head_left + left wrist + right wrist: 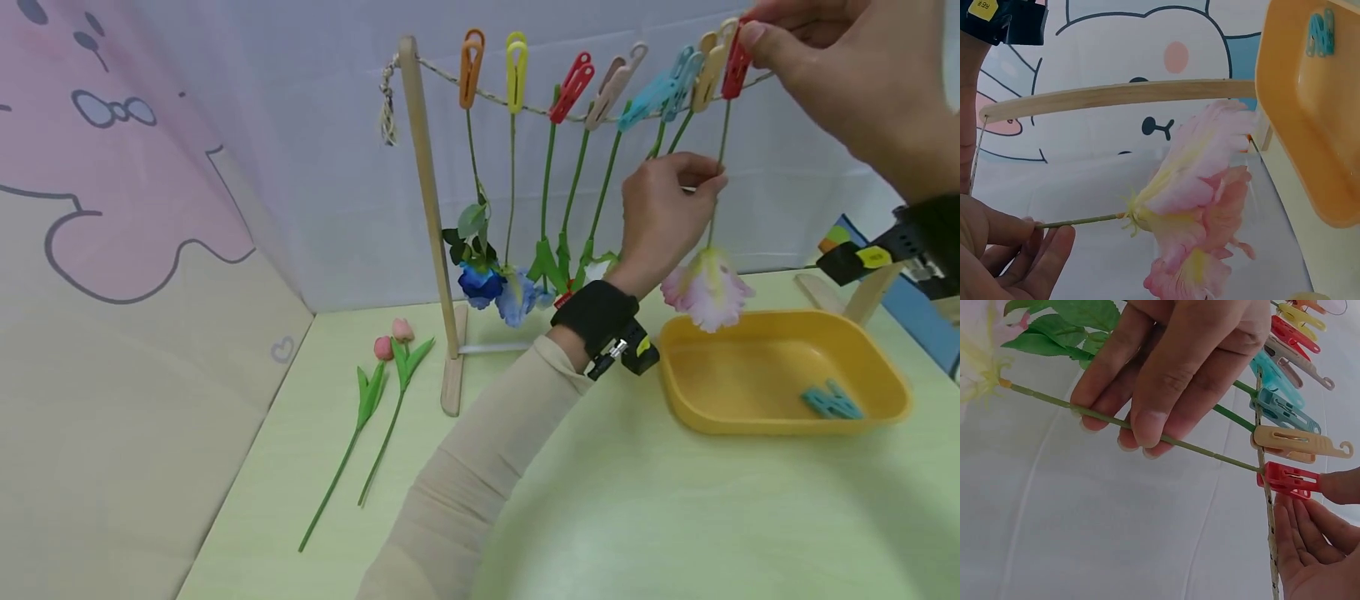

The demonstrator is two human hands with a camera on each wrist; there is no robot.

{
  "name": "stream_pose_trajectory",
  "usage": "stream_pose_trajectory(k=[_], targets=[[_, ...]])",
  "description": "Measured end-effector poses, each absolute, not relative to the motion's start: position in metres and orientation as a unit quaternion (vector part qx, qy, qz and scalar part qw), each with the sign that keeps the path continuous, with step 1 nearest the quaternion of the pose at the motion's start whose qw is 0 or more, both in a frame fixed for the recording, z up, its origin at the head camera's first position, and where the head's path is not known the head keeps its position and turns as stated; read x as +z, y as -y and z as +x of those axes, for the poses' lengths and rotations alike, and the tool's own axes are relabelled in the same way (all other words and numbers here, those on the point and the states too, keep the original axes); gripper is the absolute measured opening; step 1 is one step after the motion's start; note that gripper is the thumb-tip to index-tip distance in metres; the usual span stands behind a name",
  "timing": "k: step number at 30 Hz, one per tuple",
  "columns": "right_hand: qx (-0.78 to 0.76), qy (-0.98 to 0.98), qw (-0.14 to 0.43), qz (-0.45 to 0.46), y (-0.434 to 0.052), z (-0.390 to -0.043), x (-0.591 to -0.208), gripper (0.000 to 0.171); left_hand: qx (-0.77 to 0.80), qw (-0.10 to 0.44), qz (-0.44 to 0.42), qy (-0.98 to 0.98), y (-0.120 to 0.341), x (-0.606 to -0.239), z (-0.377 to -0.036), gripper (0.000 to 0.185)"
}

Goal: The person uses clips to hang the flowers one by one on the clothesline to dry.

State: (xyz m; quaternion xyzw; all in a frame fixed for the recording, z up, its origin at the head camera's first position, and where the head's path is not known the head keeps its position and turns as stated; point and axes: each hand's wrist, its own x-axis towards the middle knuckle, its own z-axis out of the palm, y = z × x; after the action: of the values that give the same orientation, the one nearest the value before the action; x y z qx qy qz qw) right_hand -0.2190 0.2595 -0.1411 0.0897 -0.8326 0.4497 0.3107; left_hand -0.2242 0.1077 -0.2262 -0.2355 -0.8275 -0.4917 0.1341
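Note:
A pale pink artificial flower (pixel 707 287) hangs head down from the rope (pixel 1270 537), its green stem at a red clothespin (pixel 1288 478). With thumb and fingers my left hand (pixel 667 217) pinches that stem partway down; the left wrist view shows the blossom (pixel 1191 206) beyond the fingertips. My right hand (pixel 862 75) holds the red clothespin at the rope, thumb on one side and fingers on the other. Left of it on the rope sit a beige clothespin (pixel 1297 439) and blue clothespins (pixel 660 92), with green stems under them.
A yellow basin (pixel 780 425) holds light blue clothespins (pixel 832 402). Two pink tulips (pixel 383 350) lie on the table at left. The rope's wooden post (pixel 423 167) stands near them; more flowers, including a blue rose (pixel 480 285), hang from orange and yellow clothespins (pixel 516 73).

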Motion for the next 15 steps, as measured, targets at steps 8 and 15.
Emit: stream_pose_trajectory(k=[8,15], targets=[[0.406,0.846,0.343,0.046,-0.256,-0.204,-0.143,0.038,-0.460,0.131,-0.276,0.834,-0.096,-0.235,-0.218,0.019],[0.424,0.839,0.340,0.003,-0.273,-0.191,-0.156,0.031,-0.450,0.130,-0.328,0.820,-0.065,-0.249,-0.201,0.017]])
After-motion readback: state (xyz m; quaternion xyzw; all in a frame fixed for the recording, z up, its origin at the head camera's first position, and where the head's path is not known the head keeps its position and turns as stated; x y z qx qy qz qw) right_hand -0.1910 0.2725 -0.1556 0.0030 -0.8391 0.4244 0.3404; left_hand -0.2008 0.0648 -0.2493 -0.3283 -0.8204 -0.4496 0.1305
